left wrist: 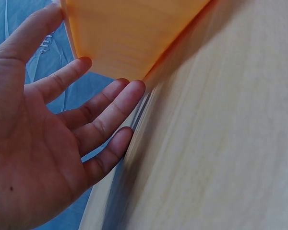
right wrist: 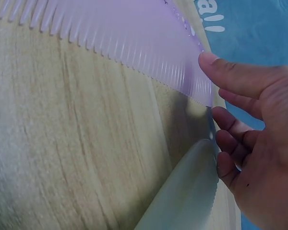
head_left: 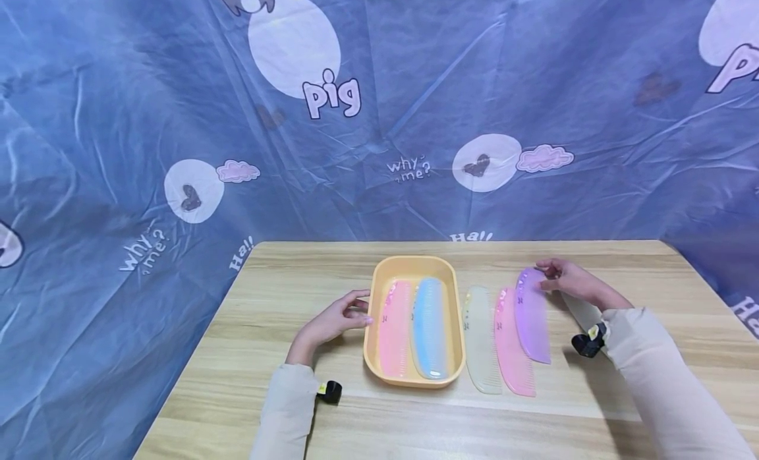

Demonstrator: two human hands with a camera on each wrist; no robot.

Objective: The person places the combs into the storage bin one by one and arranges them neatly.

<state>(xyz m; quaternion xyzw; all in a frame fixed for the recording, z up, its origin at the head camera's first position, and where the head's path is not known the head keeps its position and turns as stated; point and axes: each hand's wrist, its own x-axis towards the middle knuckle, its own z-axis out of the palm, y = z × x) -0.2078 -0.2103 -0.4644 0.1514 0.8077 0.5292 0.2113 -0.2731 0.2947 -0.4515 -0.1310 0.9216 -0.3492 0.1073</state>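
My left hand point(head_left: 339, 320) is at the left side of a yellow tray point(head_left: 415, 382), its thumb at the rim and its fingertips by the outer wall. A pink comb point(head_left: 394, 335) and a blue comb point(head_left: 428, 328) lie inside that tray. At the right, my right hand point(head_left: 572, 281) pinches the far end of a purple comb point(head_left: 532, 318) between thumb and fingers. The purple comb partly overlaps a second pink comb point(head_left: 514, 354). Beneath the right hand lies a pale comb point(right wrist: 185, 187), partly hidden by the hand and wrist in the head view.
Between the tray and the second pink comb, a pale greenish comb point(head_left: 483, 348) rests on the wooden table point(head_left: 391, 427). A blue printed cloth point(head_left: 379, 117) hangs behind the table's back edge. Each wrist wears a small black camera.
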